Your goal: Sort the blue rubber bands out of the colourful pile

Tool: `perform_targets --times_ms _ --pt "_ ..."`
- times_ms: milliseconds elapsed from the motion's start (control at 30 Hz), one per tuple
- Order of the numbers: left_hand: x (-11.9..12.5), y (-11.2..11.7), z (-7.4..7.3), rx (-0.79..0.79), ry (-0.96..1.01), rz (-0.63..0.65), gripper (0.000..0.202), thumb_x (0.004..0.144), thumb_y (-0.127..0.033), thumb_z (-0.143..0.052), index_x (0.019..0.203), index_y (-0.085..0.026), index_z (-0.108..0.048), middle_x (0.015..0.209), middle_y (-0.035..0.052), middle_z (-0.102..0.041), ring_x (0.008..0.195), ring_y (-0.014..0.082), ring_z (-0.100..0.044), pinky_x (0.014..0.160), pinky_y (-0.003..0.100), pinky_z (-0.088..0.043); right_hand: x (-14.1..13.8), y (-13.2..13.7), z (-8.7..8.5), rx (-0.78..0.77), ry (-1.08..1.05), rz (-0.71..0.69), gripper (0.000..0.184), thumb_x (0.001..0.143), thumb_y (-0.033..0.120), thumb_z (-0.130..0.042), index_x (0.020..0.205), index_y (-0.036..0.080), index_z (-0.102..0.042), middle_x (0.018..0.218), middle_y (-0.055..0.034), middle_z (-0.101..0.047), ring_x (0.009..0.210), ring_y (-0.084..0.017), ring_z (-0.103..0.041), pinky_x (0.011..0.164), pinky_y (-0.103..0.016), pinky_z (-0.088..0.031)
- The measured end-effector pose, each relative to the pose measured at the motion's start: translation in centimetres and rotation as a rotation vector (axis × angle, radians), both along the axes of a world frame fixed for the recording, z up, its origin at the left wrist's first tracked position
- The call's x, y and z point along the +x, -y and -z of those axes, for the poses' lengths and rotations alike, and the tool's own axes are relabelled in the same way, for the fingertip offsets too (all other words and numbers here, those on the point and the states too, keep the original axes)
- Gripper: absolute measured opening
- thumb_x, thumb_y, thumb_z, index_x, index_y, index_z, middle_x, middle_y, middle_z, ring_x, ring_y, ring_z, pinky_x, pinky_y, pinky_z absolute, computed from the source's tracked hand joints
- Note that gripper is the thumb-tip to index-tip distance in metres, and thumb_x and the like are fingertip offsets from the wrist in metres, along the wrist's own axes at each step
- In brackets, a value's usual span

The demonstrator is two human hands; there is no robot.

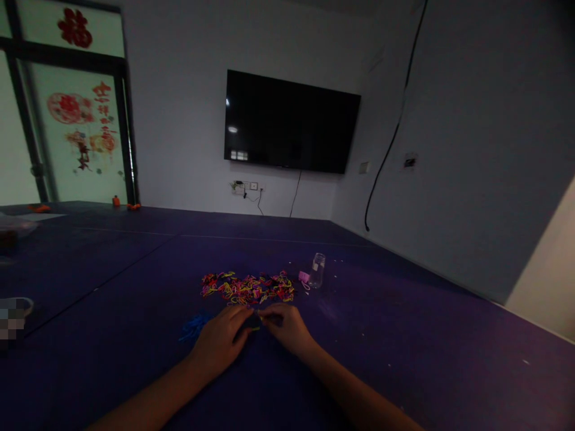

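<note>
A heap of small coloured rubber bands (247, 287), pink, yellow and red, lies on the dark purple table (404, 335). Just in front of it my left hand (220, 338) and my right hand (287, 326) rest on the table with fingertips meeting. Both are closed in a pinch on something small, perhaps a yellow band; it is too small and dim to name. A small patch of blue bands (194, 326) lies to the left of my left hand.
A small clear bottle (317, 270) stands upright right of the heap, with a pink cap-like piece (304, 276) beside it. A black TV (290, 123) hangs on the far wall. Some items lie at the table's far left edge (13, 227).
</note>
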State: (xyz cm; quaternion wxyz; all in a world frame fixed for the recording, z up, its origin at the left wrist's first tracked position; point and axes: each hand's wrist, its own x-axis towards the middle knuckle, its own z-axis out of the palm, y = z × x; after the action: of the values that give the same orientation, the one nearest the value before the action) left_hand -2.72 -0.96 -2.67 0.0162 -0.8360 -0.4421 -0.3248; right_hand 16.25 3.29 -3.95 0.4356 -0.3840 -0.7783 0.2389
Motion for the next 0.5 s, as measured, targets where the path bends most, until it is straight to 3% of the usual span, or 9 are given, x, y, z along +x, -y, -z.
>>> perform_targets --times_ms 67,233,500 --pt "0.0 0.0 0.2 -0.012 0.008 0.006 0.032 0.086 -0.023 -0.046 0.116 -0.022 -0.053 0.114 0.0063 -0.061 0.104 0.0191 -0.057 0.089 0.034 -0.048 -0.7 0.7 -0.1 -0.014 0.014 -0.048 0.021 0.068 0.009 -0.062 0.083 0.019 -0.072 0.078 -0.0032 -0.071 0.069 -0.015 -0.064 0.064 -0.024 -0.05" --pt "0.3 0.1 0.0 -0.086 0.0 0.001 0.014 0.085 -0.019 -0.046 0.089 -0.02 -0.06 0.093 0.0042 -0.063 0.09 0.018 -0.06 0.079 0.03 -0.048 -1.4 1.5 -0.4 0.016 0.08 -0.073 0.018 0.072 0.008 -0.06 0.078 0.02 -0.072 0.075 -0.0012 -0.07 0.069 -0.013 -0.062 0.062 -0.022 -0.047" --pt "0.3 -0.1 -0.3 -0.122 -0.035 -0.053 0.014 0.087 -0.021 -0.046 0.078 -0.019 -0.058 0.086 0.0032 -0.06 0.085 0.0175 -0.058 0.072 0.028 -0.045 -1.4 1.6 -0.8 0.054 0.166 -0.051 0.019 0.077 0.011 -0.059 0.084 0.022 -0.073 0.079 -0.0012 -0.07 0.069 -0.014 -0.061 0.062 -0.022 -0.045"
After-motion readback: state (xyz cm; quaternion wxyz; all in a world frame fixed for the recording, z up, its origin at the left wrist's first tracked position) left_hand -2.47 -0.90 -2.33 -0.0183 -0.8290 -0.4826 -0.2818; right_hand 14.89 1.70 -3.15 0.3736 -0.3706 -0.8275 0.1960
